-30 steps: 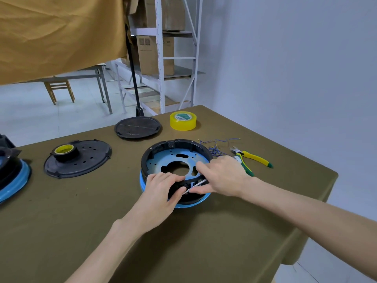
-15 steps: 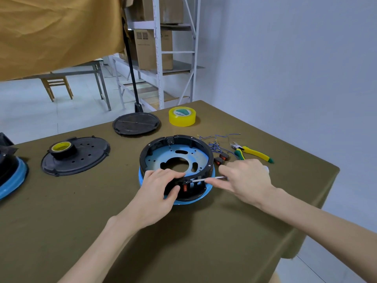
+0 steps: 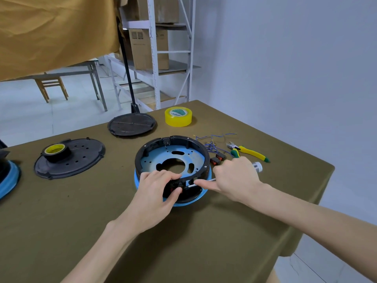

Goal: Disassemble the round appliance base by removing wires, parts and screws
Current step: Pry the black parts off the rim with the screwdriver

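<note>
Head view: the base [image 3: 173,158] sits mid-table [image 3: 183,242], directly ahead of my hands. My left hand [image 3: 157,193] clamps its near rim, fingers curled over the wall. My right hand [image 3: 232,178] grips a screwdriver [image 3: 202,183], forefinger extended along the shaft. The shaft lies roughly level, entering the near wall from the right. I judge the right hand is the working one.

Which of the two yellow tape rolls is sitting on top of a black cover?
The smaller yellow roll on the left, resting on the perforated black cover. The larger yellow roll sits directly on the olive table.
</note>
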